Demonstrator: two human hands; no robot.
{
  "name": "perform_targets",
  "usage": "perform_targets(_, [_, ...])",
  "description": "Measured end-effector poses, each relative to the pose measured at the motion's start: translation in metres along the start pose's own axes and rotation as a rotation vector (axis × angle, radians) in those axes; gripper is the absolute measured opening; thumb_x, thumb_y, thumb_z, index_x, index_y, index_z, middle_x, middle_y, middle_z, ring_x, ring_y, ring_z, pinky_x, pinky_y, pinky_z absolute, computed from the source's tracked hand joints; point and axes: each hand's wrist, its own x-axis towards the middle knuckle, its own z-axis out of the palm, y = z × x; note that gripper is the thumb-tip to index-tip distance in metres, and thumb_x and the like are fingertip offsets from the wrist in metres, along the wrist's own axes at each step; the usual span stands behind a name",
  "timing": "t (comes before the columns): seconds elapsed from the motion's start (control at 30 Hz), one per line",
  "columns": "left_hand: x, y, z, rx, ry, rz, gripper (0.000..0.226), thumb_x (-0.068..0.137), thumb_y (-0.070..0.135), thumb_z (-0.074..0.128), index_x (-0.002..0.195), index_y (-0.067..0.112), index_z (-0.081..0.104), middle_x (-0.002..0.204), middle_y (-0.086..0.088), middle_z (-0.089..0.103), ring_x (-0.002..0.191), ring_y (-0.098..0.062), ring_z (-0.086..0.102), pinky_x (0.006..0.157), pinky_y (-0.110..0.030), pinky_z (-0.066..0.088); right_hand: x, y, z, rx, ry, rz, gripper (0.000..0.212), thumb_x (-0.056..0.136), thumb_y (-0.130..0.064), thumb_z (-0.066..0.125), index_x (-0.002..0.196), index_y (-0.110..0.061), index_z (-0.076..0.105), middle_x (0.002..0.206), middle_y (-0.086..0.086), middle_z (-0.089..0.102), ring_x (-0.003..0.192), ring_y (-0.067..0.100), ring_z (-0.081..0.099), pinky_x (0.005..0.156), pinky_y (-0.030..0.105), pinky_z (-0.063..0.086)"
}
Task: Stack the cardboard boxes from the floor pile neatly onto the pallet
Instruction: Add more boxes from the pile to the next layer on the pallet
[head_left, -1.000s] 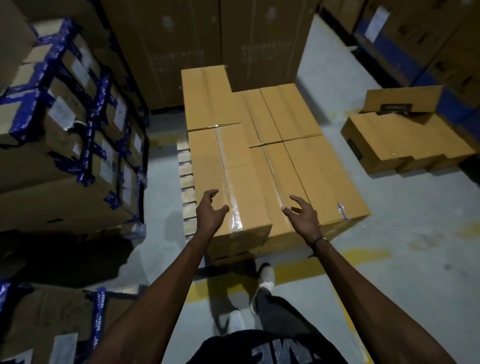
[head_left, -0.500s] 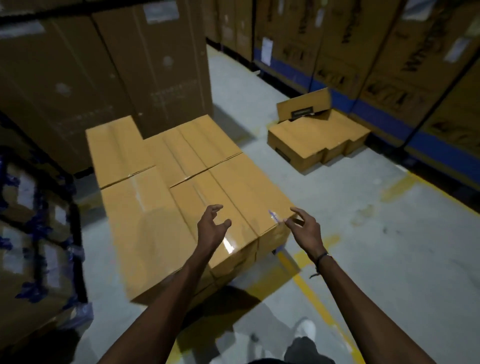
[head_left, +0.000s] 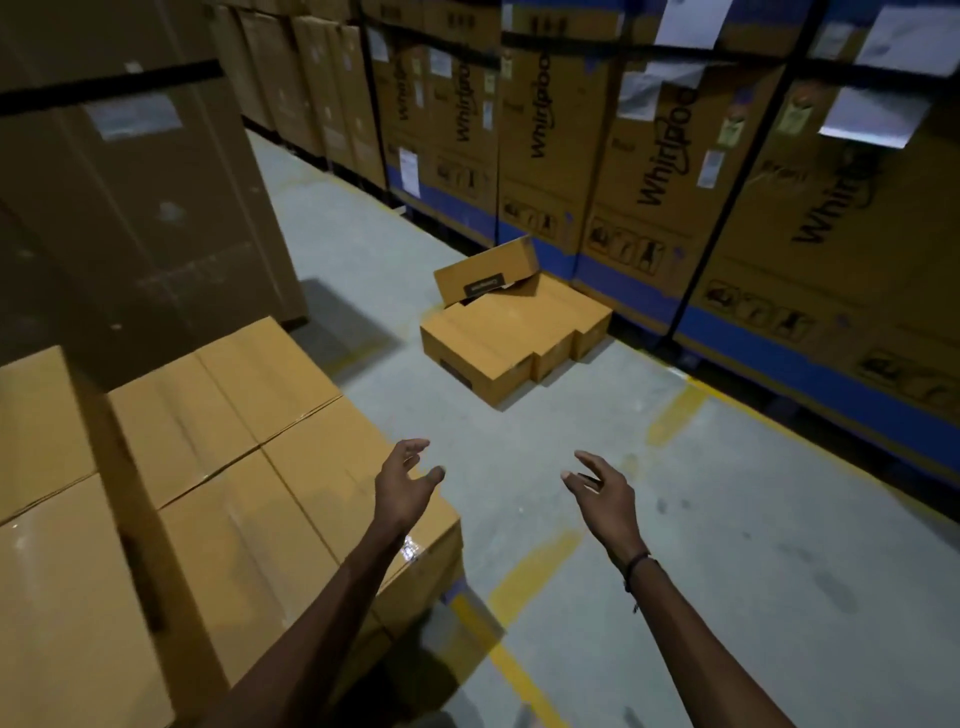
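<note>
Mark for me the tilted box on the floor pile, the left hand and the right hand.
tilted box (head_left: 485, 271), head view, on its upturned front face.
left hand (head_left: 402, 486), head view, on the back of the hand.
right hand (head_left: 605, 496), head view, on the back of the hand.

Empty hands (head_left: 506, 486) outstretched, stacked boxes (head_left: 249, 467) left, floor pile (head_left: 511, 327) ahead
</note>
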Motion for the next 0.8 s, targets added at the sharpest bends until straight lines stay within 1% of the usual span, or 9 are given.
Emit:
perform_targets(0.17, [0.056, 0.02, 0.05, 0.013, 0.0, -0.01, 0.034, 0.089, 0.012, 0.078, 0.116, 0.026, 0.064, 0.131, 0.01, 0.063, 0.127, -0.017, 0.058, 0.099, -0.041, 0.051, 0.071, -0.006, -0.025, 0.012, 0.004, 0.022, 0.04, 0.094, -0.025, 0.075, 0.133, -0.022, 0.065, 0.134, -0.004, 0.066, 0.114, 0.013, 0.066, 0.088, 0.023, 0.049])
perform_targets(0.33, [0.135, 0.023, 0.095, 0.001, 0.032, -0.022, 0.034, 0.087, 0.011, 0.078, 0.115, 0.025, 0.064, 0.129, 0.01, 0.065, 0.125, -0.016, 0.06, 0.09, -0.031, 0.048, 0.174, -0.012, -0.037, -0.031, -0.031, 0.001, 0.041, 0.095, -0.025, 0.074, 0.134, -0.022, 0.064, 0.135, -0.003, 0.065, 0.113, 0.013, 0.065, 0.092, 0.027, 0.051])
perform_targets(0.43, [0.197, 0.026, 0.118, 0.026, 0.043, -0.011, 0.035, 0.088, 0.012, 0.078, 0.118, 0.023, 0.064, 0.129, 0.01, 0.064, 0.123, -0.015, 0.06, 0.085, -0.025, 0.048, 0.252, -0.023, -0.043, -0.056, -0.031, -0.033, 0.041, 0.096, -0.024, 0.073, 0.135, -0.022, 0.063, 0.135, -0.004, 0.064, 0.111, 0.012, 0.064, 0.094, 0.029, 0.051])
perform_targets(0.53, [0.264, 0.036, 0.138, 0.001, 0.093, -0.013, 0.035, 0.087, 0.012, 0.079, 0.117, 0.022, 0.065, 0.127, 0.01, 0.065, 0.122, -0.016, 0.061, 0.081, -0.02, 0.048, 0.329, -0.041, -0.042, -0.089, -0.058, -0.049, 0.04, 0.096, -0.024, 0.073, 0.134, -0.022, 0.064, 0.132, -0.003, 0.064, 0.109, 0.012, 0.063, 0.098, 0.033, 0.053])
perform_targets(0.57, [0.287, 0.041, 0.144, -0.007, 0.108, -0.011, 0.035, 0.087, 0.012, 0.08, 0.117, 0.023, 0.065, 0.126, 0.01, 0.065, 0.122, -0.016, 0.061, 0.082, -0.022, 0.049, 0.355, -0.047, -0.04, -0.105, -0.075, -0.057, 0.04, 0.096, -0.024, 0.073, 0.135, -0.021, 0.064, 0.133, -0.003, 0.063, 0.108, 0.011, 0.062, 0.097, 0.032, 0.052])
perform_targets(0.63, [0.335, 0.051, 0.157, -0.024, 0.129, -0.02, 0.035, 0.087, 0.012, 0.08, 0.116, 0.024, 0.066, 0.125, 0.009, 0.065, 0.121, -0.017, 0.062, 0.089, -0.031, 0.051, 0.406, -0.06, -0.039, -0.132, -0.102, -0.071, 0.042, 0.096, -0.024, 0.073, 0.136, -0.021, 0.063, 0.135, -0.004, 0.062, 0.107, 0.009, 0.062, 0.097, 0.029, 0.051])
perform_targets(0.7, [0.379, 0.062, 0.168, -0.026, 0.141, -0.025, 0.035, 0.086, 0.012, 0.08, 0.116, 0.024, 0.066, 0.125, 0.009, 0.066, 0.121, -0.017, 0.062, 0.093, -0.035, 0.052, 0.455, -0.075, -0.035, -0.142, -0.123, -0.086, 0.04, 0.096, -0.023, 0.073, 0.135, -0.022, 0.064, 0.133, -0.005, 0.061, 0.107, 0.009, 0.061, 0.098, 0.028, 0.052])
perform_targets(0.73, [0.398, 0.068, 0.173, -0.026, 0.147, -0.034, 0.034, 0.086, 0.012, 0.08, 0.115, 0.024, 0.066, 0.125, 0.009, 0.066, 0.12, -0.017, 0.062, 0.094, -0.035, 0.052, 0.476, -0.081, -0.033, -0.145, -0.131, -0.086, 0.04, 0.096, -0.023, 0.072, 0.135, -0.023, 0.064, 0.131, -0.006, 0.061, 0.107, 0.009, 0.062, 0.097, 0.025, 0.051])
perform_targets(0.8, [0.433, 0.079, 0.181, -0.033, 0.159, -0.05, 0.034, 0.086, 0.012, 0.079, 0.116, 0.024, 0.066, 0.125, 0.01, 0.066, 0.12, -0.015, 0.062, 0.095, -0.036, 0.052, 0.515, -0.092, -0.026, -0.147, -0.149, -0.086, 0.039, 0.096, -0.023, 0.072, 0.135, -0.024, 0.064, 0.127, -0.007, 0.062, 0.107, 0.01, 0.063, 0.089, 0.015, 0.05])
